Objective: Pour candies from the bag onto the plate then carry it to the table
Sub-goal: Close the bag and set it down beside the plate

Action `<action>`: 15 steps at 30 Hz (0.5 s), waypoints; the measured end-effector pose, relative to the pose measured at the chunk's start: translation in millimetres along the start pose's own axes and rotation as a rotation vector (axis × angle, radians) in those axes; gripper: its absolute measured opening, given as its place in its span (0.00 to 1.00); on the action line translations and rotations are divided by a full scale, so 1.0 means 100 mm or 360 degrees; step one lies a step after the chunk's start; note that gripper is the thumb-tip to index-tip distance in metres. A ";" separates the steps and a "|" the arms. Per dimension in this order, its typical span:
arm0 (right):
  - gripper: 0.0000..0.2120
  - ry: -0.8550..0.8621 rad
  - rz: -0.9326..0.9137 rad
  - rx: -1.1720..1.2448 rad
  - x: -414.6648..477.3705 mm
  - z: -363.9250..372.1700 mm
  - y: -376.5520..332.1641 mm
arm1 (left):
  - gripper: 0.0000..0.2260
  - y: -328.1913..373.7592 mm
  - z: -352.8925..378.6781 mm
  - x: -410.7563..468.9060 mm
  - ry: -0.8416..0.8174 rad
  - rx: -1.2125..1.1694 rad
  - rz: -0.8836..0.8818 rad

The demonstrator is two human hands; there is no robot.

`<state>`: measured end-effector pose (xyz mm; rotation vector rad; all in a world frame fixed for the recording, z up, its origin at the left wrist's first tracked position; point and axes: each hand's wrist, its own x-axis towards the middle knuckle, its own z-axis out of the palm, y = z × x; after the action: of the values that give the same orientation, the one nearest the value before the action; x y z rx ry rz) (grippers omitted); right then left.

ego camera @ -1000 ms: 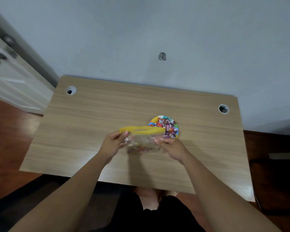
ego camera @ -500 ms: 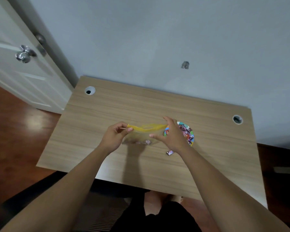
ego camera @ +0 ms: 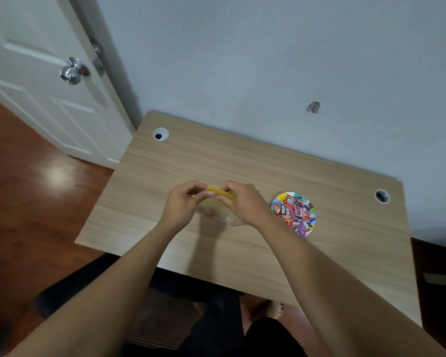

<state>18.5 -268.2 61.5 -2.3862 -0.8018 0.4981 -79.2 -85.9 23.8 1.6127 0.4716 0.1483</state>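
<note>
Bare forearms reach out from me over the wooden surface (ego camera: 242, 171). My left hand (ego camera: 180, 207) and right hand (ego camera: 245, 204) meet close together, fingers curled tight, each pinching the yellow strip along the top of the clear bag (ego camera: 220, 197), which hangs between them just above the surface. Right of my right hand, apart from it, sits the colourful plate (ego camera: 281, 199), heaped with wrapped candies (ego camera: 295, 212). Farther back stand the grey wall (ego camera: 268, 60) and a white door (ego camera: 36, 73).
</note>
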 end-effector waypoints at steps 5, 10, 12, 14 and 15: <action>0.09 0.0042 -0.0107 0.0058 0.05 0.10 -0.13 | 0.05 0.05 -0.12 -0.05 0.0047 -0.0049 -0.0051; 0.07 0.0052 -0.0119 0.0057 0.04 0.17 -0.24 | 0.06 0.01 -0.20 -0.05 0.0071 0.0026 -0.0049; 0.07 0.0074 -0.0085 0.0031 0.05 0.19 -0.28 | 0.04 -0.01 -0.20 -0.05 0.0118 0.0079 -0.0019; 0.08 0.0112 -0.0045 -0.0008 0.06 0.21 -0.31 | 0.03 -0.01 -0.19 -0.05 0.0153 0.0088 -0.0009; 0.09 0.0129 -0.0030 -0.0028 0.06 0.22 -0.32 | 0.03 -0.01 -0.20 -0.05 0.0158 0.0066 -0.0012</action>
<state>-2.1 -234.9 63.3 -2.3966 -0.7949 0.3856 -91.4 -70.0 26.2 1.6496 0.5599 0.2148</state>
